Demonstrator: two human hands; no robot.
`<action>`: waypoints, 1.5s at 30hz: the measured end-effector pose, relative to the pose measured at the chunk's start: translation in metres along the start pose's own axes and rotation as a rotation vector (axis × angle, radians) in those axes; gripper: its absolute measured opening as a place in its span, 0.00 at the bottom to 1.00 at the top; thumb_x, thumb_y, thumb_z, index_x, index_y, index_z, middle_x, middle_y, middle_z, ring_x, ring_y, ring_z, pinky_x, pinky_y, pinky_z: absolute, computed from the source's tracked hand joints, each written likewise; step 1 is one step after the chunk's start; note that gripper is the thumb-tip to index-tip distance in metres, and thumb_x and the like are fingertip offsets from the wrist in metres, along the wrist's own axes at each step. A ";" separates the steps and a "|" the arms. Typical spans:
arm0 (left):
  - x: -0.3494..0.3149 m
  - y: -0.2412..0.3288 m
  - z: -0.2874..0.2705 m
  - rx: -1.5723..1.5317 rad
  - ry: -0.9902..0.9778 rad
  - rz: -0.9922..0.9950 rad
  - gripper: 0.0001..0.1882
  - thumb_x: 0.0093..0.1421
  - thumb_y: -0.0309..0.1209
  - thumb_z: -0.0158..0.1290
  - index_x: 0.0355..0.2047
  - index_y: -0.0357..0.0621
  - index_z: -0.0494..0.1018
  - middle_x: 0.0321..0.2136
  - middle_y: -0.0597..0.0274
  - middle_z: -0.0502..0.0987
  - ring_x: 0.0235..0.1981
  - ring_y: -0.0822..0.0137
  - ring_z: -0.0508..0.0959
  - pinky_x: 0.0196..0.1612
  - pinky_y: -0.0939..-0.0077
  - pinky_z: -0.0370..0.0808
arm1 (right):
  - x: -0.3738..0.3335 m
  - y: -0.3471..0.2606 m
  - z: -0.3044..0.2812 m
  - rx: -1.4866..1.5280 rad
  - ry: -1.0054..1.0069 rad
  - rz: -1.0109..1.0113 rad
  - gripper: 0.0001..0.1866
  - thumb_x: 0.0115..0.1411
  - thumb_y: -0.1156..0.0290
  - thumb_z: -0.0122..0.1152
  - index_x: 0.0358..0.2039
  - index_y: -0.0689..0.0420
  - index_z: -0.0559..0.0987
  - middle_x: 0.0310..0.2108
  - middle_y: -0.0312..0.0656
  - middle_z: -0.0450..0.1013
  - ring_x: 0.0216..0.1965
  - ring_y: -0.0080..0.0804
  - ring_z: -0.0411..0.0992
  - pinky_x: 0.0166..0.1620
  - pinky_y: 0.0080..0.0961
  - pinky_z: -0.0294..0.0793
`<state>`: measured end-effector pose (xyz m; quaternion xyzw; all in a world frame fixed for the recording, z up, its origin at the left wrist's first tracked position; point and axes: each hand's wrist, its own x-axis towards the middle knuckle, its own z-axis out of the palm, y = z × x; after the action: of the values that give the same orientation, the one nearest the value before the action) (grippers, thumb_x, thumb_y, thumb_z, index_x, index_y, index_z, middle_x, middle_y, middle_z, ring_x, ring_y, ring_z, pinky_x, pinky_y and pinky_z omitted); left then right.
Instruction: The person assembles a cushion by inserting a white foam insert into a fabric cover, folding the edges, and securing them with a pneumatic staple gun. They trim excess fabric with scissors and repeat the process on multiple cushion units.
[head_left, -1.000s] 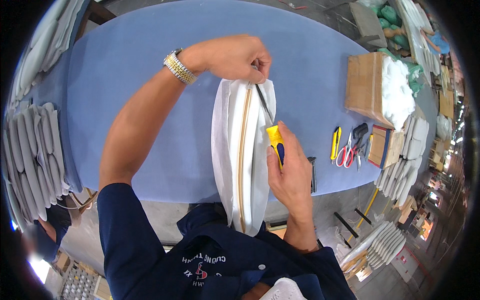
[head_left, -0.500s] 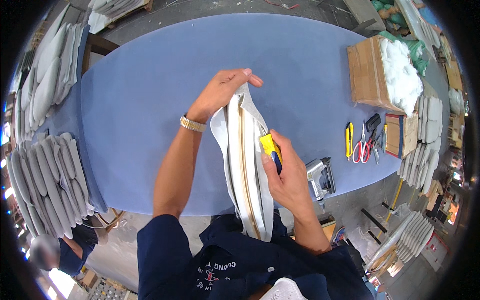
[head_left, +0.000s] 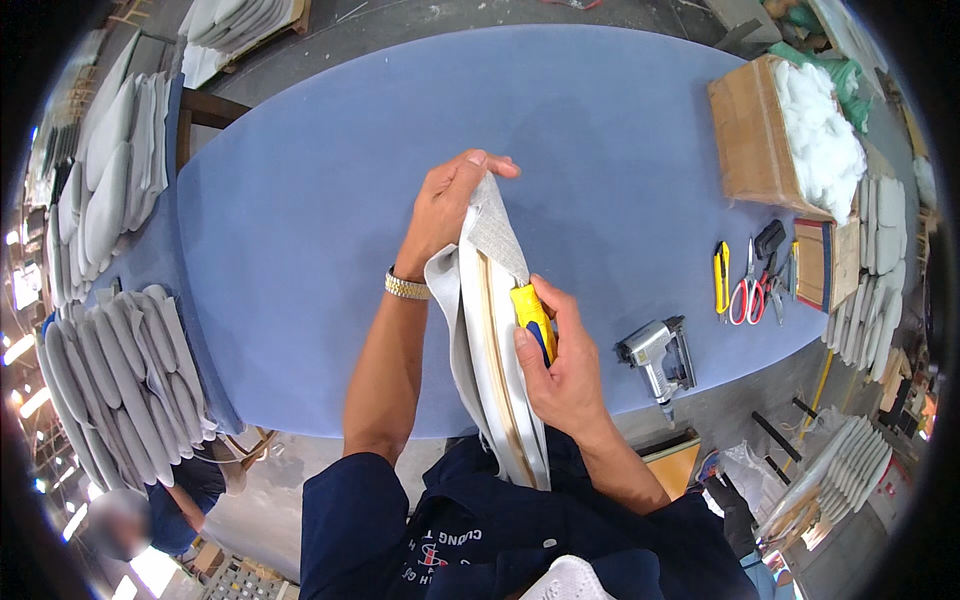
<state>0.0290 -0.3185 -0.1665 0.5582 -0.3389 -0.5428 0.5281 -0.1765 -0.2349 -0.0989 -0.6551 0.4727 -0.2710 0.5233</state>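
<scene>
Head view, the sole view.

Hands, two. One left hand (head_left: 447,205), closed on the upper end of the work, pinching its fabric; some of its fingers are hidden behind the cloth. One right hand (head_left: 568,375), wrapped about a handle, thumb pressed along it.

Grey padded cover (head_left: 492,375), one: long, narrow, white-lined, one brown-gold strip running lengthwise; raised over the near edge of the table between the two hands, lower end against the person's shirt (head_left: 480,520).

Hand tool (head_left: 533,312), one: yellow and blue handle, in the right hand at the cover's right side; working end hidden.

Wristwatch (head_left: 407,285), one, metal band, left wrist.

Table (head_left: 330,220), one, blue-topped. On its right: one metal staple gun (head_left: 655,355), near the right hand; one yellow cutter (head_left: 721,278); one pair of red-handled scissors (head_left: 740,304), just beside the cutter; one cardboard box (head_left: 748,140) of white stuffing (head_left: 822,140).

Stacks of grey cushions (head_left: 130,385), two at left; pieces too overlapped to count.

Other person (head_left: 185,500), one, lower left.
</scene>
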 end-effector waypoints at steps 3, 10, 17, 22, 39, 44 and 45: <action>-0.002 0.002 0.001 0.007 0.018 0.058 0.23 0.75 0.41 0.42 0.41 0.37 0.83 0.42 0.59 0.83 0.30 0.75 0.74 0.35 0.76 0.72 | 0.002 0.002 0.004 0.171 0.003 0.122 0.25 0.69 0.72 0.59 0.64 0.67 0.68 0.54 0.60 0.74 0.54 0.50 0.76 0.59 0.37 0.72; -0.009 0.014 0.004 0.053 0.025 -0.062 0.23 0.75 0.38 0.38 0.44 0.37 0.82 0.44 0.59 0.84 0.30 0.75 0.74 0.35 0.74 0.73 | 0.003 0.009 0.007 0.042 0.053 -0.029 0.25 0.65 0.77 0.61 0.62 0.69 0.70 0.52 0.60 0.74 0.51 0.48 0.76 0.58 0.37 0.73; -0.008 -0.002 0.000 0.064 0.091 0.149 0.23 0.73 0.34 0.36 0.44 0.37 0.81 0.48 0.54 0.83 0.47 0.66 0.77 0.54 0.71 0.71 | 0.011 0.007 0.014 -0.036 0.077 -0.137 0.26 0.61 0.80 0.64 0.60 0.69 0.73 0.46 0.58 0.76 0.43 0.48 0.78 0.49 0.35 0.76; -0.012 0.000 -0.004 -0.055 0.135 0.078 0.22 0.71 0.33 0.35 0.44 0.36 0.80 0.49 0.52 0.83 0.59 0.59 0.75 0.64 0.67 0.65 | 0.019 -0.002 0.016 -0.080 0.014 -0.082 0.24 0.60 0.81 0.64 0.58 0.68 0.74 0.47 0.57 0.77 0.46 0.46 0.78 0.52 0.32 0.76; -0.013 -0.007 0.004 -0.093 0.132 0.090 0.21 0.73 0.33 0.36 0.46 0.37 0.79 0.45 0.54 0.83 0.53 0.64 0.77 0.59 0.67 0.70 | 0.020 -0.021 0.007 0.294 -0.085 0.252 0.25 0.70 0.74 0.56 0.65 0.62 0.66 0.49 0.49 0.73 0.43 0.36 0.76 0.51 0.35 0.76; -0.016 -0.009 -0.002 -0.103 0.117 0.159 0.23 0.73 0.34 0.34 0.45 0.37 0.79 0.50 0.51 0.82 0.67 0.56 0.69 0.68 0.61 0.62 | 0.032 -0.021 0.007 -0.046 -0.114 -0.014 0.26 0.67 0.76 0.58 0.64 0.64 0.67 0.51 0.59 0.75 0.49 0.52 0.78 0.53 0.40 0.76; -0.017 -0.010 -0.004 -0.126 0.122 0.165 0.23 0.73 0.34 0.34 0.45 0.37 0.79 0.52 0.50 0.82 0.68 0.55 0.68 0.69 0.61 0.61 | 0.034 -0.023 0.008 -0.109 -0.129 -0.040 0.26 0.66 0.77 0.58 0.64 0.64 0.67 0.52 0.61 0.75 0.50 0.56 0.78 0.53 0.41 0.76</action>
<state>0.0280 -0.2994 -0.1730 0.5261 -0.3160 -0.4830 0.6246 -0.1483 -0.2617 -0.0849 -0.7081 0.4390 -0.2126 0.5105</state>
